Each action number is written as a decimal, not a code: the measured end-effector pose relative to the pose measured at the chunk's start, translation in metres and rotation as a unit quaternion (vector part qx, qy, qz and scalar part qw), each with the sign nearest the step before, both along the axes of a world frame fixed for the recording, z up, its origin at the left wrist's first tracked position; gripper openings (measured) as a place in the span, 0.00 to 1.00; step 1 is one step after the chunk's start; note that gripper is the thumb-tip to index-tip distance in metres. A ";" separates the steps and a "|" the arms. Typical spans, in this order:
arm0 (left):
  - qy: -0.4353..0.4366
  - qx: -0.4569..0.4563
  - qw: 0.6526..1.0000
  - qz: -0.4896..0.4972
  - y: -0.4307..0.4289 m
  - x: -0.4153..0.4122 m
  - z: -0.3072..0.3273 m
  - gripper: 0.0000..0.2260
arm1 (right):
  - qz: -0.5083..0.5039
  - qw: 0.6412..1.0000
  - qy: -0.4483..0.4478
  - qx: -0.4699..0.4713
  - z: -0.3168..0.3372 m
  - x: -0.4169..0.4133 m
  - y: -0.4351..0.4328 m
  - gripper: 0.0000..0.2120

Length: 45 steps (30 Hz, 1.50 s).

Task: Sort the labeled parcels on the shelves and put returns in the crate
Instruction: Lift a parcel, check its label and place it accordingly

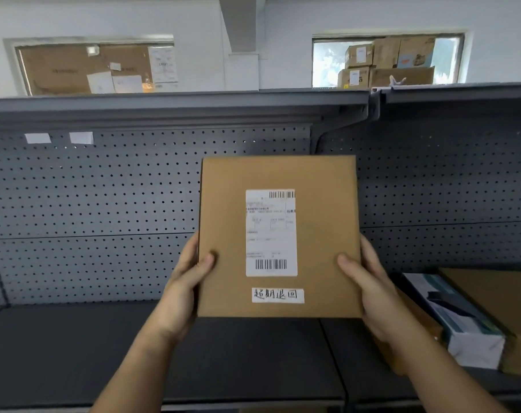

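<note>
I hold a flat brown cardboard parcel [318, 228] upright in front of the grey shelf, its face toward me. It carries a white shipping label [271, 232] with barcodes and, below it, a white handwritten strip [278, 295]. My left hand [187, 281] grips the parcel's lower left edge, thumb on the front face. My right hand [369, 281] grips the lower right edge the same way. The fingers of both hands are hidden behind the box. No crate is in view.
A dark shelf board [74, 353] runs below the parcel, backed by grey pegboard [89, 198]. At the right lie a white and teal box [462, 320] and brown parcels [497, 299]. More cartons [387, 62] stand behind the top shelf.
</note>
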<state>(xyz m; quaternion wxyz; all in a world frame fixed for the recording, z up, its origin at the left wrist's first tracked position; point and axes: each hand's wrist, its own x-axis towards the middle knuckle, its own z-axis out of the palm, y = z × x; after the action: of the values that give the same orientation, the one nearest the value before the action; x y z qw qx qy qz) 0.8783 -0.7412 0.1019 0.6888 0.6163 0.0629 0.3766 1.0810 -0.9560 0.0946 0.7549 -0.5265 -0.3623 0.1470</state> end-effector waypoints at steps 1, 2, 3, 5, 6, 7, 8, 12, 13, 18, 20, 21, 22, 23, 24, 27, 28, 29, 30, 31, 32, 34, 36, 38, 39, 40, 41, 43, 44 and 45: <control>-0.007 0.005 1.000 -0.003 -0.004 -0.002 0.005 0.25 | 0.001 1.000 0.003 0.015 0.005 -0.002 -0.003 0.32; -0.014 0.011 1.000 -0.002 -0.010 -0.004 0.010 0.25 | 0.007 1.000 0.005 0.028 0.010 -0.005 -0.007 0.33; -0.021 0.016 1.000 0.001 -0.014 -0.005 0.013 0.23 | 0.013 0.999 0.004 0.040 0.013 -0.007 -0.011 0.33; -0.032 0.020 0.999 0.008 -0.024 -0.009 0.016 0.21 | 0.024 0.998 0.006 0.057 0.016 -0.012 -0.019 0.32; -0.036 0.019 0.999 0.013 -0.028 -0.011 0.016 0.21 | 0.024 0.998 0.009 0.065 0.016 -0.013 -0.023 0.31; -0.040 0.016 0.999 0.019 -0.031 -0.012 0.014 0.22 | 0.021 0.997 0.013 0.073 0.017 -0.016 -0.026 0.31; -0.044 0.013 0.999 0.027 -0.034 -0.013 0.013 0.22 | 0.016 0.996 0.019 0.080 0.016 -0.018 -0.029 0.30; -0.047 0.002 0.998 0.034 -0.046 -0.020 0.006 0.21 | 0.012 0.996 0.029 0.083 0.011 -0.026 -0.041 0.28; -0.045 0.001 0.998 0.035 -0.048 -0.023 0.005 0.21 | 0.013 0.996 0.030 0.083 0.009 -0.027 -0.044 0.27; -0.033 -0.011 0.999 0.036 -0.056 -0.033 0.001 0.21 | 0.019 0.996 0.031 0.078 0.002 -0.033 -0.056 0.28; -0.027 -0.012 0.999 0.037 -0.060 -0.035 -0.001 0.21 | 0.018 0.997 0.028 0.075 0.001 -0.036 -0.059 0.29; -0.026 -0.014 0.999 0.036 -0.062 -0.035 -0.002 0.21 | 0.018 0.997 0.028 0.073 0.000 -0.036 -0.060 0.29; -0.025 -0.015 0.999 0.036 -0.064 -0.036 -0.003 0.21 | 0.017 0.997 0.029 0.071 0.000 -0.036 -0.062 0.29; -0.024 -0.015 0.999 0.035 -0.065 -0.037 -0.003 0.22 | 0.017 0.997 0.031 0.071 0.001 -0.037 -0.063 0.29; -0.023 -0.013 0.999 0.033 -0.066 -0.038 -0.004 0.22 | 0.017 0.997 0.032 0.070 0.001 -0.037 -0.064 0.29; -0.022 -0.007 0.999 0.028 -0.067 -0.043 -0.003 0.25 | 0.019 0.997 0.033 0.068 0.003 -0.037 -0.067 0.29; -0.023 -0.009 0.999 0.028 -0.068 -0.044 -0.003 0.27 | 0.020 0.997 0.034 0.069 0.003 -0.038 -0.067 0.29; -0.024 -0.011 0.999 0.028 -0.068 -0.045 -0.003 0.27 | 0.022 0.997 0.034 0.070 0.003 -0.038 -0.068 0.29; -0.025 -0.013 0.999 0.029 -0.068 -0.046 -0.003 0.27 | 0.024 0.997 0.033 0.070 0.003 -0.039 -0.068 0.29; -0.026 -0.014 0.999 0.030 -0.069 -0.047 -0.003 0.27 | 0.026 0.997 0.033 0.070 0.003 -0.039 -0.068 0.29; -0.027 -0.013 0.999 0.030 -0.069 -0.048 -0.003 0.28 | 0.027 0.997 0.033 0.069 0.004 -0.040 -0.068 0.29; -0.029 -0.013 0.999 0.034 -0.070 -0.048 -0.002 0.27 | 0.029 0.997 0.033 0.067 0.004 -0.040 -0.067 0.30; -0.032 -0.020 0.999 0.038 -0.072 -0.049 -0.001 0.25 | 0.030 0.997 0.036 0.068 0.005 -0.040 -0.067 0.30; -0.032 -0.023 0.998 0.039 -0.074 -0.049 0.000 0.25 | 0.030 0.997 0.036 0.068 0.005 -0.040 -0.067 0.30; -0.031 -0.023 0.998 0.040 -0.075 -0.049 0.000 0.25 | 0.030 0.997 0.035 0.067 0.006 -0.041 -0.067 0.30; -0.030 -0.024 0.998 0.042 -0.076 -0.049 0.001 0.24 | 0.030 0.997 0.035 0.068 0.006 -0.041 -0.068 0.30; -0.031 -0.026 0.998 0.043 -0.077 -0.049 0.002 0.22 | 0.029 0.997 0.036 0.068 0.006 -0.041 -0.068 0.30; -0.030 -0.025 0.998 0.047 -0.079 -0.047 0.004 0.22 | 0.028 0.997 0.038 0.069 0.006 -0.040 -0.068 0.29; -0.029 -0.024 0.998 0.048 -0.080 -0.046 0.004 0.22 | 0.028 0.996 0.039 0.070 0.006 -0.039 -0.069 0.29; -0.027 -0.023 0.998 0.050 -0.081 -0.046 0.004 0.22 | 0.029 0.996 0.041 0.072 0.006 -0.039 -0.069 0.29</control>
<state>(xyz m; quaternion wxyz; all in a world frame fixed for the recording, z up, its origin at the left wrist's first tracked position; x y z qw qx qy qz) 0.8324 -0.8217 0.1062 0.6848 0.5859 0.0838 0.4252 1.0420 -1.0249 0.1003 0.8004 -0.4539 -0.3559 0.1634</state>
